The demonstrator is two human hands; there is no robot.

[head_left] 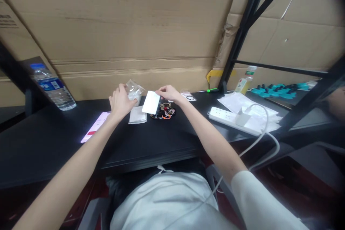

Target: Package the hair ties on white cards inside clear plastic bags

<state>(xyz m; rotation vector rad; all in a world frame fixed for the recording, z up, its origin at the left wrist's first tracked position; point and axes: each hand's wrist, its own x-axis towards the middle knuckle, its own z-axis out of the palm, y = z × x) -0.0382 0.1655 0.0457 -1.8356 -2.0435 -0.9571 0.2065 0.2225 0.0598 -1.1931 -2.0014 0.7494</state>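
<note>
My right hand (168, 92) pinches the upper right corner of a white card (151, 102), which is tilted above the black table. Just left of it, my left hand (121, 100) is closed around the near side of a clear plastic bag (134, 89). Below the bag lies a stack of white cards (137, 115). A small pile of colourful cords and trinkets (166, 111) sits right of the held card, partly hidden by it.
A lit phone (95, 127) and a water bottle (54, 87) are on the left. To the right are a power strip (229, 118) with cables, white papers (242, 102), a yellow drink bottle (244, 81) and a black metal frame (241, 36). Cardboard stands behind.
</note>
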